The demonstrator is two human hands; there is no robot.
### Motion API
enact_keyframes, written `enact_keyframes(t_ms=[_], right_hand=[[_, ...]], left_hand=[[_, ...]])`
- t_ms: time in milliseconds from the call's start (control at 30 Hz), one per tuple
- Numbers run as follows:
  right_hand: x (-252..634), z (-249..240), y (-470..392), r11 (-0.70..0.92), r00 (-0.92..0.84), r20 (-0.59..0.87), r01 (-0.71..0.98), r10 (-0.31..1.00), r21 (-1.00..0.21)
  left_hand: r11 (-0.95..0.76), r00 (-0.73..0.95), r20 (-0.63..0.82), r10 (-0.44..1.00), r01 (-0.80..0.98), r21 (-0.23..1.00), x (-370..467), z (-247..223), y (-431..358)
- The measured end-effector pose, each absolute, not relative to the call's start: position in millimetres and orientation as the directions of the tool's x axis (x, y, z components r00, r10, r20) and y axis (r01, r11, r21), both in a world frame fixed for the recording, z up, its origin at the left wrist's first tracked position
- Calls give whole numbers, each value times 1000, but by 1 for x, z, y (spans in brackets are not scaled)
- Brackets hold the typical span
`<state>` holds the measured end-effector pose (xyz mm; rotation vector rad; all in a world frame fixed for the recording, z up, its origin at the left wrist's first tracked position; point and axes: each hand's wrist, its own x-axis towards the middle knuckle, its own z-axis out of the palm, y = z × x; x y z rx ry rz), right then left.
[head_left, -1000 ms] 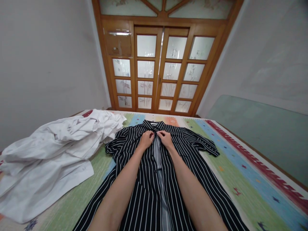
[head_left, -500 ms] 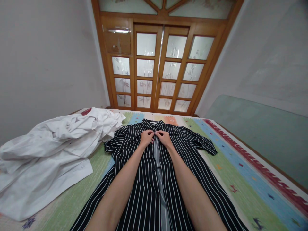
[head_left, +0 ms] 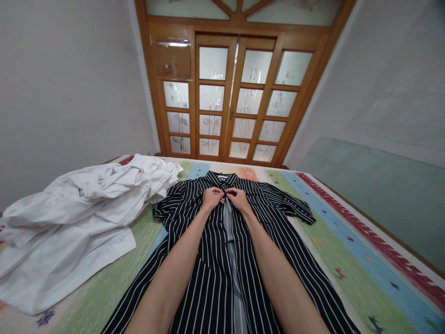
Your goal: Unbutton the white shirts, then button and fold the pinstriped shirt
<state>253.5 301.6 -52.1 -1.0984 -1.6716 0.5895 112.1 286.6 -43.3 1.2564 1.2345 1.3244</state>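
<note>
A black shirt with white stripes [head_left: 212, 250] lies spread on its back, collar at the far end and short sleeves out to the sides. Below the chest its front hangs open in a narrow gap that shows the grey inside. My left hand [head_left: 212, 199] pinches the left front edge just under the collar. Close beside it, my right hand [head_left: 238, 199] pinches the opposite edge, the fingertips of both nearly meeting. Whatever small piece sits between the fingertips, perhaps a button, is too small to make out.
A crumpled white garment [head_left: 86, 218] lies to the left of the shirt. Beneath both is a patterned cover [head_left: 333, 246] with green, blue and red bands. A pale green panel [head_left: 375, 185] stands along the right side. Wooden doors with glass panes [head_left: 229, 97] are at the back.
Both hands stay at the same spot on the shirt front, with only slight finger movement. The whole view has shifted a little.
</note>
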Motion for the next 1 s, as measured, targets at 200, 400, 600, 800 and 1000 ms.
enact_keyframes(t_ms=[200,400,600,800,1000], right_hand=[[255,-51,299,481,-100,485,401,869,-779],[255,-50,299,479,-106,479,399,871,-782],[254,-50,300,462,-80,470,383,879,-800],[254,-51,299,454,-74,466,404,882,-794],[255,-51,299,453,-70,472,433,879,-779]], left_hand=[[-64,-96,62,993,-11,998,113,-45,291],[-76,-80,74,994,-22,997,112,-50,294],[-74,-59,72,996,-45,996,114,-46,291],[-92,-49,90,995,-40,995,113,-43,289],[-123,-61,122,991,-16,992,113,-41,287]])
